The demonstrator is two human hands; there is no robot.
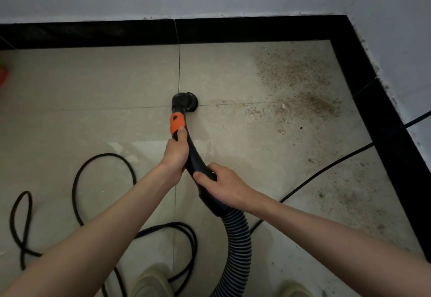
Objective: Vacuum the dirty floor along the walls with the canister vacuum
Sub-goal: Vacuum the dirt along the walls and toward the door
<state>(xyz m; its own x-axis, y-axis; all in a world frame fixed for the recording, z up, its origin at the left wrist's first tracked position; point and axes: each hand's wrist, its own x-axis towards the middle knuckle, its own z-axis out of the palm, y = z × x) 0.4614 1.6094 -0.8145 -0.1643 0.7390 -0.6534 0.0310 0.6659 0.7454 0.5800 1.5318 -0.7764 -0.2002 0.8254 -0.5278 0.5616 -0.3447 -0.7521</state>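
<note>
The curved black plastic vacuum handle (194, 156) carries an orange collar (177, 122) near its front and ends in a small round black brush nozzle (185, 99), which sits on the beige tiled floor (93, 91) right where four tile joints meet. Behind the handle, a ribbed black and grey hose (238, 240) curves down toward the bottom edge of the view. The left hand (175, 154) wraps around the handle just behind the orange collar, thumb lying along the tube; the right hand (221, 184) clamps the handle's rear end, just ahead of the hose. The two hands are close together but not touching. A patch of brown gritty dirt (300, 82) spreads to the right of the nozzle, reaching the black skirting tile (363, 77) in the corner. A black power cable (102, 180) loops on the floor left of the handle. The canister is out of view, the nozzle's bristles are barely visible, and a red object (3, 76) is cut off at the left edge, too blurred to identify.
</note>
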